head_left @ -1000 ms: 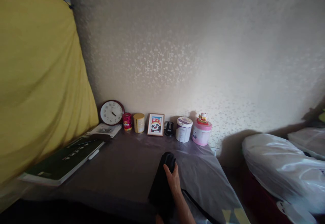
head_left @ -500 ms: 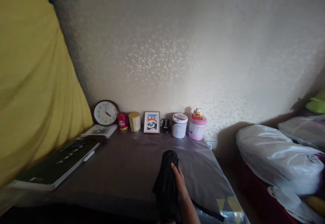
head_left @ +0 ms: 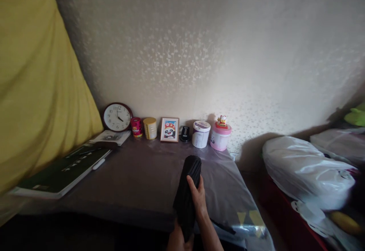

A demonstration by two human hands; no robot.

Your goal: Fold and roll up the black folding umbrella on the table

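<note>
Black folded bundle (head_left: 184, 199) above near edge of table (head_left: 137, 179); my right hand (head_left: 199, 198) clamped round its side, left hand (head_left: 176, 239) closed on its lower end. Folds might spring loose if my right grip slackens.

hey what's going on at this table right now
Someone is holding a long, black, folded fabric-looking bundle at the near edge of a shiny grey plastic-covered table. The right hand grips its side; the left hand is around its lower end. Behind, a round white-faced clock and a wooden-framed panda picture stand by the pale patterned wall.
</note>
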